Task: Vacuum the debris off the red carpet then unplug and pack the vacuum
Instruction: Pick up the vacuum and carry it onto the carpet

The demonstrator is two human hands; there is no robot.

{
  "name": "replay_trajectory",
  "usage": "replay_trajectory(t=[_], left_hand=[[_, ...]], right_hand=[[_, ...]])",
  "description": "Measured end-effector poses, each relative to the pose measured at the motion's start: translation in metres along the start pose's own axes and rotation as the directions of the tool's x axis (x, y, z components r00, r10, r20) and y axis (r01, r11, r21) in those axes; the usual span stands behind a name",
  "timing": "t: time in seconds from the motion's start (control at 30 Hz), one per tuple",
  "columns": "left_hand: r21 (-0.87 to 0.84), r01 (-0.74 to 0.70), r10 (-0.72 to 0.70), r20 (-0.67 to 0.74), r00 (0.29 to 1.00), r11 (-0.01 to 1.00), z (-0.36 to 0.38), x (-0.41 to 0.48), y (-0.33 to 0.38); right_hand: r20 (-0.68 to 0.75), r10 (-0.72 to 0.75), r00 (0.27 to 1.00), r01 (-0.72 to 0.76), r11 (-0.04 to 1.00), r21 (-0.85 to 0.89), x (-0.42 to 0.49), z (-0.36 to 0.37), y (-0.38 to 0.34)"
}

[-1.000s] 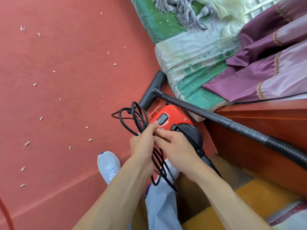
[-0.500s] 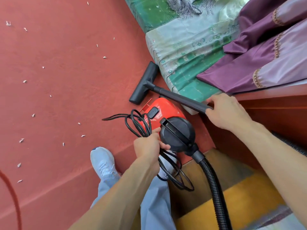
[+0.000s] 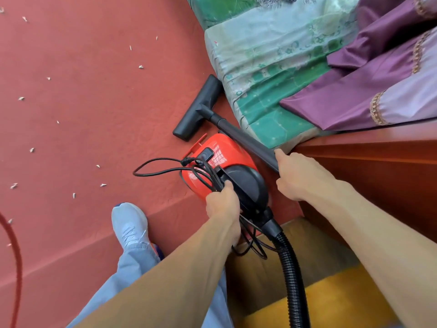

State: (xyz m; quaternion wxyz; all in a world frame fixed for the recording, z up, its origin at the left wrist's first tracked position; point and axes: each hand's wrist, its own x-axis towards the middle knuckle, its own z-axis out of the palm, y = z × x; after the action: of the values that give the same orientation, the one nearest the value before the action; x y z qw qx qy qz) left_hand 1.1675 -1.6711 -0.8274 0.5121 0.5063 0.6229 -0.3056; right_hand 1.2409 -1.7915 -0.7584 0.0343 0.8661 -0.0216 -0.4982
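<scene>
A small red and black vacuum sits on the red carpet near a wooden bed frame. My left hand grips the bundled black power cord against the vacuum's black handle. One loop of cord lies on the carpet to the left. My right hand holds the black wand, which ends in a black floor nozzle lying on the carpet. The ribbed black hose runs from the vacuum toward the bottom edge. Several white bits of debris are scattered over the carpet at left.
A mattress in green patterned cloth with purple fabric lies at upper right on a red-brown wooden frame. My white shoe stands on the carpet. A red cable curves at the left edge. Yellow floor shows at lower right.
My right hand left the cord bundle and took hold of the wand. My left hand kept the cord and moved it onto the vacuum's handle. The view shifted slightly.
</scene>
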Motion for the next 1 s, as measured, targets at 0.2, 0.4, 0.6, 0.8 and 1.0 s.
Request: replay_trajectory(t=[0.2,0.4,0.6,0.8,1.0], left_hand=[[-0.232,0.093,-0.052,0.179,0.982,0.968,0.007,0.007,0.01],[-0.255,0.164,-0.099,0.249,0.963,0.953,-0.004,0.005,0.017],[-0.335,0.22,-0.145,0.235,0.961,0.916,-0.038,0.0,0.032],[-0.394,0.203,-0.136,0.193,0.972,0.896,-0.089,-0.02,0.061],[-0.47,0.146,-0.103,0.117,0.988,0.87,-0.169,-0.053,0.096]], right_hand=[[0.031,-0.014,0.999,0.013,0.999,0.05,0.001,0.003,-0.006],[0.001,-0.043,0.999,0.043,0.994,0.1,0.001,0.003,-0.011],[0.023,0.05,0.998,-0.053,0.988,0.146,-0.014,-0.004,-0.009],[-0.06,0.052,0.997,-0.044,0.991,0.127,-0.05,-0.014,-0.043],[-0.062,0.005,0.998,0.006,0.985,0.174,-0.107,-0.062,-0.093]])
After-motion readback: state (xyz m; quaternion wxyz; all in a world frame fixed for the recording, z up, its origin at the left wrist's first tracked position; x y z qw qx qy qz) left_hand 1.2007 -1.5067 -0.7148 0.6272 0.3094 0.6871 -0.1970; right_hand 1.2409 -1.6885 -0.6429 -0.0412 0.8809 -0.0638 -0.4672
